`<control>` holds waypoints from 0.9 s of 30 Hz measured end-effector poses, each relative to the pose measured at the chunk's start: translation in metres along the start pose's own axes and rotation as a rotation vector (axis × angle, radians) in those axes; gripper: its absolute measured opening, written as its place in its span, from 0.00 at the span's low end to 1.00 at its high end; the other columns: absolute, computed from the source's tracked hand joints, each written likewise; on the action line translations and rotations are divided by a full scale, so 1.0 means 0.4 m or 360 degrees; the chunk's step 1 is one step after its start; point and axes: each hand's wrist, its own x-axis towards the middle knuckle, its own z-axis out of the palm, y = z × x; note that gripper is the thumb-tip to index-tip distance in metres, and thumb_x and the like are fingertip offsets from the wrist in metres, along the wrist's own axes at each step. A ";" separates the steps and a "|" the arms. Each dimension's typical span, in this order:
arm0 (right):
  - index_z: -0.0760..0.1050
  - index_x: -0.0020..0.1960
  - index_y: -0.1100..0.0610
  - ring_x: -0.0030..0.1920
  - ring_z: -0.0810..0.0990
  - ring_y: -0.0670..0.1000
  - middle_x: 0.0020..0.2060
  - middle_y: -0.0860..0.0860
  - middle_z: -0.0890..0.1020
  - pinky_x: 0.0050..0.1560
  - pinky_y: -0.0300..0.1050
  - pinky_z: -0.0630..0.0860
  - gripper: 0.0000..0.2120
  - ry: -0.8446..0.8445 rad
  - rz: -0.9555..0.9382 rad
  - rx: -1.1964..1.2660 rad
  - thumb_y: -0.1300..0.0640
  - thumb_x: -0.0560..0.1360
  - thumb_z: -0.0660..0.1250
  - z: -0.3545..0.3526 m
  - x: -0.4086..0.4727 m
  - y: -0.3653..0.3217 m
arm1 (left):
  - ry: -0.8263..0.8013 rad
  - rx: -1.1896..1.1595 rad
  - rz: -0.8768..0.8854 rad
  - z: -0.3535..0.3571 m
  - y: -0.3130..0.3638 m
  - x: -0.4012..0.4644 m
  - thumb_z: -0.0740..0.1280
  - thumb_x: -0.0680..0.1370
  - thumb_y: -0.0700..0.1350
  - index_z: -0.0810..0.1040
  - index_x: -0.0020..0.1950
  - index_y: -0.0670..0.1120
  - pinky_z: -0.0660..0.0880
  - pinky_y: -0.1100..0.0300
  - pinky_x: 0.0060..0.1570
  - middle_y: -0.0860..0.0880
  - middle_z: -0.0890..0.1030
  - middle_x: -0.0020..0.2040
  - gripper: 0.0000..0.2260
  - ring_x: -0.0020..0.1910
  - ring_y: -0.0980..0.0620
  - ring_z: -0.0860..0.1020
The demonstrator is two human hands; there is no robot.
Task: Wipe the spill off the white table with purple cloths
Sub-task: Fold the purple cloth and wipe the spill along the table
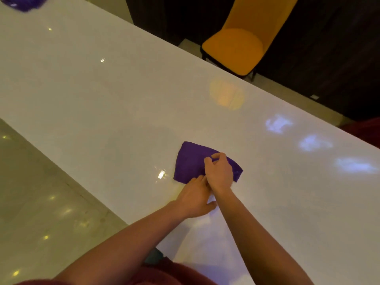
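1. Fingers and thumb of the right hand [219, 171] curl and pinch a fold at the top of the purple cloth [189, 163].
2. Straight fingers of the left hand [195, 197] lie at the near edge of the cloth. They seem to press it down and are not curled round anything.
3. That cloth lies flat and folded on the white table [102, 95], close to the near edge of the table, right in front of the person.
4. Another purple cloth [24, 3] sits far away at the top left corner of the table.
5. A wet shine [162, 173] shows just left of the near cloth. It may be the spill or only a lamp's glow, I cannot tell which.
6. I think the cloth is soft, light and floppy. It will bend and bunch up when pushed.
7. A good place to hold it is on top, in the middle, with a flat palm, so it slides as one piece.
8. Glossy table tops are slippery, so the cloth should glide easily.
9. An orange chair [234, 50] stands past the far side.
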 end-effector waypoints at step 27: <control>0.62 0.83 0.59 0.83 0.57 0.65 0.82 0.63 0.62 0.83 0.68 0.50 0.38 0.0455 -0.0665 -0.1194 0.37 0.80 0.53 0.399 0.353 -0.337 | 0.0690 0.0405 -0.1314 -0.425 -1.117 -0.138 0.61 0.83 0.53 0.63 0.80 0.39 0.50 0.35 0.77 0.39 0.60 0.82 0.29 0.82 0.37 0.54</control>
